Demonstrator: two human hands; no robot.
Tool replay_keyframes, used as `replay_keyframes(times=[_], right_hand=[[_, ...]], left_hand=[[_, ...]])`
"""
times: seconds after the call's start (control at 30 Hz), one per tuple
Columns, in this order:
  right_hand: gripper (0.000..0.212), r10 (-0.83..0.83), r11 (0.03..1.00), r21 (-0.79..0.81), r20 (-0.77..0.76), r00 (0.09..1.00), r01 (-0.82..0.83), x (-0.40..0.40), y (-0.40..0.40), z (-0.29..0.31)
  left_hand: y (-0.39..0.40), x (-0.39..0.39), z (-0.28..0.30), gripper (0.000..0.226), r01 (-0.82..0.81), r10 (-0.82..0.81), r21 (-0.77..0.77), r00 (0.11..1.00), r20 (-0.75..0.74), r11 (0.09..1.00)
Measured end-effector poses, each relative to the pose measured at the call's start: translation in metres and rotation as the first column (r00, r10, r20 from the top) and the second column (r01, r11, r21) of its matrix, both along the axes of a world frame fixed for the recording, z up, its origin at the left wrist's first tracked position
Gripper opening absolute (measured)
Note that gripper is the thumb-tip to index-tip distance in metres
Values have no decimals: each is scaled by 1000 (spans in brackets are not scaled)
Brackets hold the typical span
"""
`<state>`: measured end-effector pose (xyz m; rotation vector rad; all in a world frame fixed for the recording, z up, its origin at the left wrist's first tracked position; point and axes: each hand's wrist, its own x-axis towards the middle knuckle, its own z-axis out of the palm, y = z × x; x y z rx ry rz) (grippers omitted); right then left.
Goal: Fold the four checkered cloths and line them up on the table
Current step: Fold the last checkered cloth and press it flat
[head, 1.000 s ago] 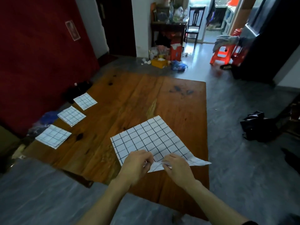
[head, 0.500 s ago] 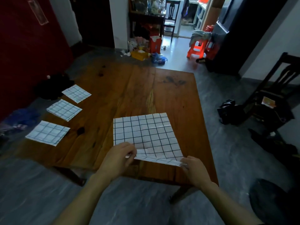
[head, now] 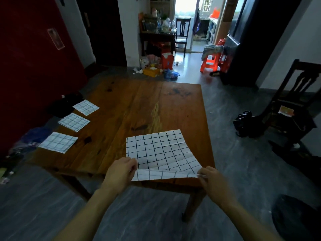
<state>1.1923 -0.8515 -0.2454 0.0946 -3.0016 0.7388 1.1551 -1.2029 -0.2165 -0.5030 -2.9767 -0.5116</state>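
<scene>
Wooden table (head: 121, 108), reddish-brown planks, glossy, with dark knots and a pale streak of grain down the middle. On its near right part, an open cloth (head: 156, 150): white, thin, black grid, creased, far edge flat on the wood, near edge lifted and curled over the table's front edge. Along the table's left edge, three folded cloths in a row, each a small flat square with the same grid: far one (head: 86, 107), middle one (head: 74, 122), near one (head: 58, 142), set apart with bare wood between.

Left hand (head: 119, 173) closed in a pinch on the open cloth's near left corner, fingers curled over the fabric. Right hand (head: 212, 181) closed in a pinch on the near right corner, thumb and fingertips pressed together on the edge. Between them, the lifted edge stretched taut, underside showing.

Forearms cut off at the bottom. Table's far left corner lost in shadow by the red wall; only the near legs visible. Exact fingertip contact under the fabric hidden.
</scene>
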Motion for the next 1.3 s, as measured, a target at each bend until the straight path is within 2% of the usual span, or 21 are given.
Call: replay_keyframes(times=[0.23, 0.43, 0.67, 0.9, 1.03, 1.3], right_hand=[[8, -9, 999, -52, -37, 999, 7, 31, 25, -15], [8, -35, 996, -88, -86, 996, 28, 7, 3, -3], [8, -79, 996, -52, -91, 993, 75, -66, -12, -7], [14, -181, 983, 33, 38, 983, 180, -130, -17, -6], [10, -221, 975, 27, 71, 973, 219, -159, -25, -13], [19, -244, 970, 43, 137, 960, 240, -221, -16, -47]], left_hand=[[25, 36, -6, 20, -79, 78, 30, 997, 27, 996], [20, 20, -6, 14, -152, 151, 103, 988, 12, 983], [9, -52, -19, 19, -166, 163, 151, 986, 33, 974], [-7, -130, -32, 21, -154, 137, 187, 986, 99, 970], [-9, -166, -42, 20, -137, 123, 123, 985, 120, 983], [7, -238, -64, 13, -107, 106, -2, 980, 170, 994]])
